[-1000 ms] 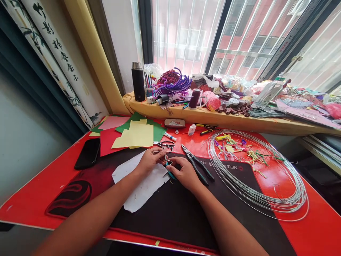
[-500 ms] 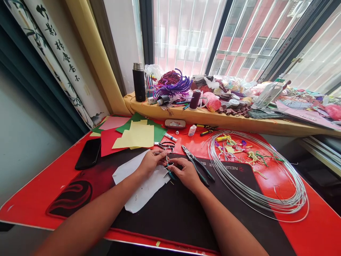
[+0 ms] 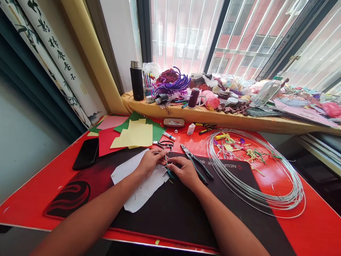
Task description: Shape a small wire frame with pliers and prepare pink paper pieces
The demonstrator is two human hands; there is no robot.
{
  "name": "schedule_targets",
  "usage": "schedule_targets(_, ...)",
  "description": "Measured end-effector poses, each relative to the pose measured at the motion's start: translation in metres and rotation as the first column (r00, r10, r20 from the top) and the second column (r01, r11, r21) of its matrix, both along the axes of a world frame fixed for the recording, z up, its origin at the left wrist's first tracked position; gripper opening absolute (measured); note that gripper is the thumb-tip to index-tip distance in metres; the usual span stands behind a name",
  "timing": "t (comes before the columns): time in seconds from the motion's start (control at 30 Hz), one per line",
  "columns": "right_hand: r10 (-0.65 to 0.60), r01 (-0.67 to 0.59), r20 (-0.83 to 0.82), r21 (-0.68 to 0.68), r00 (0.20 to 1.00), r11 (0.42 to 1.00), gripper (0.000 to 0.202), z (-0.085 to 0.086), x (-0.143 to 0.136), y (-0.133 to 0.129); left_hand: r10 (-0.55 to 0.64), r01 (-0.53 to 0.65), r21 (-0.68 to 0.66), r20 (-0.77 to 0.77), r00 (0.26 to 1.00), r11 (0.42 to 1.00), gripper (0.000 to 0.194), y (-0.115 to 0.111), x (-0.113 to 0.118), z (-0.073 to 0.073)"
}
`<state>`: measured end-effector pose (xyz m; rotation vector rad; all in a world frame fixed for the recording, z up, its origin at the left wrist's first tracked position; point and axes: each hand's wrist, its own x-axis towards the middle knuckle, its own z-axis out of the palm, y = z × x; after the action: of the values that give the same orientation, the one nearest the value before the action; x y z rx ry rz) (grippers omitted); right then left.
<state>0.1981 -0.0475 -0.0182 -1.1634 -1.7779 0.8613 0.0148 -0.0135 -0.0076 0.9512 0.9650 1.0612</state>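
From my remote seat I see both hands near the middle of the mat. The left hand [image 3: 150,161] has its fingers curled and drawn together with the thumb, pinching the small bent wire piece [image 3: 166,159]. The right hand [image 3: 183,172] meets it from the other side, thumb and forefinger closed on a curved part of the same wire; its remaining fingers are folded under, and I cannot tell whether they touch anything. The fingers cover much of the piece, so I cannot make out its full shape. A teal-handled tool [image 3: 170,174] shows just below the wire, partly hidden by the right hand.

My left forearm crosses the white paper [image 3: 141,192]. Room is tightest to the right, where the pliers [image 3: 194,160] lie just beside the right hand, handles toward me. Scissors [image 3: 165,143] sit just beyond the fingertips, with the yellow paper [image 3: 135,135] next to them. The wire coil [image 3: 293,197] spans the mat's right edge onto the red table [image 3: 23,199]. My widest stretch is the black mat [image 3: 181,213] between the forearms, running down to the table's near edge.
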Motion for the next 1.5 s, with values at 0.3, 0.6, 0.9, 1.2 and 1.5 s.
schedule_targets(0.3,-0.022,0.022,0.009,0.003,1.0,1.0,0.022,0.002,-0.001,0.0,-0.002,0.001,0.014,0.016,1.0,1.0,0.041,0.0,-0.001,-0.002)
schedule_targets(0.6,-0.025,0.015,-0.102,-0.102,0.994,0.995,0.028,0.007,-0.001,0.002,0.03,-0.031,0.012,0.033,0.999,0.999,0.041,0.004,-0.004,-0.001)
schedule_targets(0.9,-0.103,0.092,-0.138,-0.089,0.985,0.992,0.032,0.01,-0.001,0.002,0.021,-0.021,0.004,0.025,0.999,1.0,0.042,0.002,-0.004,0.001)
schedule_targets(1.2,-0.111,0.094,-0.156,-0.11,0.982,0.989,0.031,0.007,-0.002,0.003,0.017,-0.017,-0.003,0.015,1.0,1.0,0.043,0.002,-0.003,0.004)
schedule_targets(1.5,-0.112,0.097,-0.139,-0.11,0.984,0.989,0.032,0.007,-0.001,0.003,0.008,-0.008,-0.004,0.018,1.0,1.0,0.044,0.002,-0.003,0.004)
